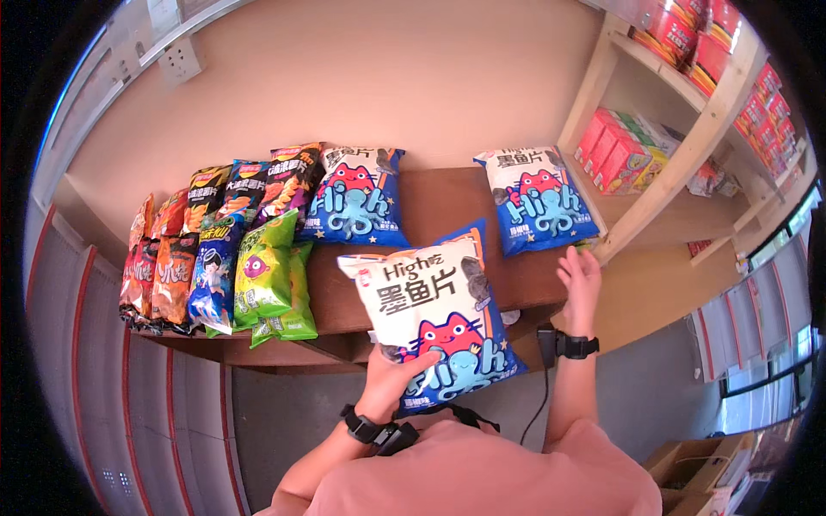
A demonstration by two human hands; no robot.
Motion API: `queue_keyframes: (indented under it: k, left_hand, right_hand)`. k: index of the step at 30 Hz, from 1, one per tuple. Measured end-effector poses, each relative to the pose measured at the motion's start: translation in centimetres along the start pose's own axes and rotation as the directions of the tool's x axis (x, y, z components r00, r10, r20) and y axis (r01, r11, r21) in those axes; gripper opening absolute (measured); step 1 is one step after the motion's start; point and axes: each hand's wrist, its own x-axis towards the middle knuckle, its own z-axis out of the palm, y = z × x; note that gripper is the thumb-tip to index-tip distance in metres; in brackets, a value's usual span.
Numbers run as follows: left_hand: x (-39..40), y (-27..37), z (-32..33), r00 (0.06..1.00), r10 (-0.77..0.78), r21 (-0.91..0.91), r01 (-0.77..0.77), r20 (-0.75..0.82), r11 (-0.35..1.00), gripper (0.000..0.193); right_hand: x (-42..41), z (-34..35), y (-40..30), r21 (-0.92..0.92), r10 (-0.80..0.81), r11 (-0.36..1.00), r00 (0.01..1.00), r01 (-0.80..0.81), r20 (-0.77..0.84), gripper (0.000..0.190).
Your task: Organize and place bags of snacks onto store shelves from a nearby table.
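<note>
My left hand (397, 377) grips a large blue and white snack bag (445, 316) by its lower left side, thumb on the front, in front of the brown wooden counter (452, 193). My right hand (581, 284) is raised with fingers apart, holding nothing, just below a similar blue and white bag (541, 200) on the counter's right. Another bag of that kind (358, 197) leans at the wall left of centre. Beside it, to the left, are upright chip bags (242, 187), with green bags (264, 271), a blue bag (215, 271) and orange bags (173, 277) in front.
At the right stands a wooden shelf frame (684, 174) with red boxes (613, 151) and red packets (674, 32). A socket (181, 61) is on the wall. Grey racks (129, 361) stand at the left. An open cardboard box (703, 458) is at the lower right.
</note>
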Motion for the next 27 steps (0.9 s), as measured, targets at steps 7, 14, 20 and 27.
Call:
queue_keyframes:
  k: [7,14,20,27]
  left_hand:
    - [-2.8,2.0,-2.9,0.986,0.128,0.112,-0.116,-0.11,0.987,0.054]
    - [-4.6,3.1,-4.4,0.97,0.127,0.097,-0.109,-0.206,0.989,0.052]
    - [-4.2,3.0,-5.0,0.964,0.158,0.046,-0.152,-0.212,0.987,0.052]
    - [-3.4,3.6,-4.7,0.976,0.154,0.037,-0.15,-0.152,0.988,0.055]
  right_hand:
    - [6.1,-0.8,2.8,0.037,0.289,0.954,0.945,-0.298,0.153,0.032]
    - [0.4,-0.3,2.5,0.272,0.217,0.917,0.938,-0.291,0.272,0.014]
    - [-8.0,-2.9,-3.2,-0.072,0.526,0.826,0.718,-0.559,0.456,0.02]
    - [-4.2,-0.7,-8.4,-0.32,-0.349,0.812,0.845,0.489,0.405,0.019]
